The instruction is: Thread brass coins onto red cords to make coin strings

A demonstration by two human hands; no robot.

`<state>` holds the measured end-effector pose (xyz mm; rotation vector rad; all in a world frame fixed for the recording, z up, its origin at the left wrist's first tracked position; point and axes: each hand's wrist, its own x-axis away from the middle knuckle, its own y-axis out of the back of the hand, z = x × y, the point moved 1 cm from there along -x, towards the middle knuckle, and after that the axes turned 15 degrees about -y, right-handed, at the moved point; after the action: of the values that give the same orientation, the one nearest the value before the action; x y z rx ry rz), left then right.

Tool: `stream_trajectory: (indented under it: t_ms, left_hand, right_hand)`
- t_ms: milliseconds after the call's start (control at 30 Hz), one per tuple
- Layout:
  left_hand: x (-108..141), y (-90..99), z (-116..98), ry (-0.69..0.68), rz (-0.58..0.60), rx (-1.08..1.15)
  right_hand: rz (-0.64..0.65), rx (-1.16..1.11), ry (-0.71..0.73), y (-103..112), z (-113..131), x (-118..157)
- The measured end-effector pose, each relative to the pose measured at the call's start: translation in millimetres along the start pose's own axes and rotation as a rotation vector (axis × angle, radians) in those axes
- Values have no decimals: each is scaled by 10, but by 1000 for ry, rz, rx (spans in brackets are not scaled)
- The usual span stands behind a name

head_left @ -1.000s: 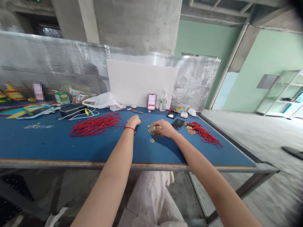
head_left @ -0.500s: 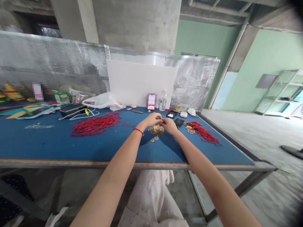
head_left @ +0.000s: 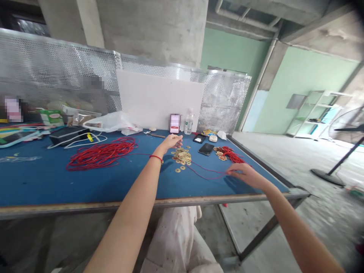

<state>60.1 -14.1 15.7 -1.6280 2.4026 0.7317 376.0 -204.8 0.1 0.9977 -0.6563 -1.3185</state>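
Note:
My left hand (head_left: 173,141), with a red string bracelet (head_left: 156,157) on its wrist, hovers at the far side of a heap of round brass coins (head_left: 182,156). Its fingers are loosely bent and a little apart, and I see nothing in them. To the right, my right hand (head_left: 246,174) pinches a thin red cord (head_left: 209,178) between its fingertips. Two strands of this cord run across the blue table back to the heap. Several coins with holes in the middle lie loose in front of the heap.
A big tangle of red cord (head_left: 102,153) lies left. A bundle of red cords with coins (head_left: 229,153) is at right, beside a dark phone (head_left: 206,149). Behind stand a lit phone (head_left: 174,123) and a plastic bottle (head_left: 188,122). The table edge (head_left: 182,200) runs in front.
My hands have come apart from over the coins. The right hand has moved right and nearer to me, drawing the red cord out. The view has turned slightly right.

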Motion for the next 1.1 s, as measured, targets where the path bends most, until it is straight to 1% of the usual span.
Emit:
stream_trajectory:
  t_ms: [100,167,200,233,300,367,467,533,567,633,700,800,900,1000,1100]
  left_hand:
    - [-3,-13,30,1,22,-32]
    - [0,-27,37,-2,46,-37]
    - [3,-35,36,-3,53,-36]
    - [6,-41,31,-5,58,-36]
    - [13,-53,17,-8,68,-39]
    - [22,-65,-1,-6,80,-44]
    - [38,-77,-26,-6,104,-55]
    - [46,-80,-36,-8,124,-59]
    - [48,-80,-38,-6,134,-62]
    - [48,-79,-38,1,146,-68]
    - [41,-77,-30,3,156,-72]
    - [25,-80,-3,3,179,-76]
    - [11,-92,28,-13,210,-73]
    - [12,-106,37,-20,233,-73]
    - [27,-114,18,-11,239,-74]
  right_hand:
    - [-36,191,-154,195,-513,174]
    - [-93,367,-242,314,-727,209]
    - [-136,454,-285,358,-766,208]
    - [-182,521,-309,382,-750,197]
    - [-237,573,-279,355,-567,143]
    - [-199,513,-149,218,-241,55]
    - [-95,437,-9,-102,260,-102]
    - [-54,422,35,-297,471,-193]
    - [-43,413,27,-368,527,-228]
    - [-35,416,-1,-444,553,-264]
    - [-18,423,-1,-439,507,-253]
    - [59,413,41,-342,391,-174]
    - [118,403,18,-226,281,-83]
    - [117,430,-30,-173,237,-31]
    - [50,469,-50,-196,298,-39]
